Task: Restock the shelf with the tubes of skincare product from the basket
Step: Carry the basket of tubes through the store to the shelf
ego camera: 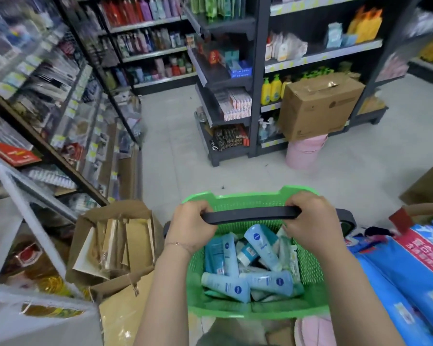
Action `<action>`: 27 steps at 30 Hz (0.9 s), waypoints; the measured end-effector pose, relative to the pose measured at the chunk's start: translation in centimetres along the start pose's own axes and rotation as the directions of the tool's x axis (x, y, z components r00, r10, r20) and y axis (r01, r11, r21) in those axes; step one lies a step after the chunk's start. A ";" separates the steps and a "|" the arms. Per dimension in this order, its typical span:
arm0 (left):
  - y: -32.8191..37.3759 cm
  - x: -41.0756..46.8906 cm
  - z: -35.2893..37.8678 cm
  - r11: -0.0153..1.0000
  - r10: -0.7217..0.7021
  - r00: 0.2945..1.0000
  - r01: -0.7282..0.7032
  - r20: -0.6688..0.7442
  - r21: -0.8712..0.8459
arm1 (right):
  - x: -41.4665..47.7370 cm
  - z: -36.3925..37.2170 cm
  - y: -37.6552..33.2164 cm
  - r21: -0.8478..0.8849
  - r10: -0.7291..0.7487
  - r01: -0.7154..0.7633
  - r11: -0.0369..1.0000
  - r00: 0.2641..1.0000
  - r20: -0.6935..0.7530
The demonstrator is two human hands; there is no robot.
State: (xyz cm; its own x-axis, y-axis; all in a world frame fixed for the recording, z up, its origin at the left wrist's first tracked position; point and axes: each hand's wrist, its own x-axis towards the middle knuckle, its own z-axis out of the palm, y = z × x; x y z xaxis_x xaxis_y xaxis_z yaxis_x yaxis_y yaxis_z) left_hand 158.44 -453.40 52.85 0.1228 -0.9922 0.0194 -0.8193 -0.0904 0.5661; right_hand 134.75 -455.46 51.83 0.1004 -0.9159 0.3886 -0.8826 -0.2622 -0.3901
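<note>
A green plastic basket hangs in front of me, low in the middle of the view. Several light blue skincare tubes lie piled inside it. A black handle spans the basket's top. My left hand grips the handle's left end and my right hand grips its right end. Shelves full of blurred products run along the left side of the aisle.
An open cardboard box with folded card sits on the floor at my left. Blue packs lie at my right. Ahead stand a dark shelf unit, a brown carton on a pink bucket, and bare tiled floor.
</note>
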 end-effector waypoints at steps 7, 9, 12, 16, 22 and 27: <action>-0.4 14.0 0.9 0.995 0.095 0.995 -0.095 0.018 -0.039 | 10.5 4.2 1.6 -0.029 0.061 -0.065 0.997 0.990 -0.127; -0.6 18.4 0.8 0.991 0.127 0.991 -0.125 0.045 -0.038 | 13.8 5.3 1.8 -0.042 0.088 -0.095 0.995 0.985 -0.146; -0.3 24.2 0.4 0.983 0.183 0.979 -0.180 0.092 -0.042 | 18.0 6.7 2.3 -0.057 0.125 -0.136 0.989 0.977 -0.171; 0.8 30.4 0.6 0.954 0.296 0.947 -0.299 0.124 0.006 | 22.1 7.6 3.1 -0.072 0.186 -0.203 0.977 0.963 -0.195; 2.4 36.9 2.2 0.934 0.355 0.926 -0.356 0.128 -0.013 | 26.1 9.7 5.8 -0.100 0.253 -0.276 0.956 0.947 -0.199; 4.9 41.5 4.4 0.937 0.346 0.927 -0.348 0.146 -0.017 | 29.4 10.6 9.2 -0.061 0.298 -0.319 0.946 0.927 -0.228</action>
State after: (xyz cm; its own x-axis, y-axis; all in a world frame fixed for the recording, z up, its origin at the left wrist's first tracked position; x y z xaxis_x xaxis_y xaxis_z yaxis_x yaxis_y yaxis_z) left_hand 157.09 -495.44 52.84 -0.2516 -0.9632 0.0940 -0.8013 0.2618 0.5380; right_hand 134.46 -488.05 50.78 -0.2743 -0.8581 0.4341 -0.8950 0.0627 -0.4416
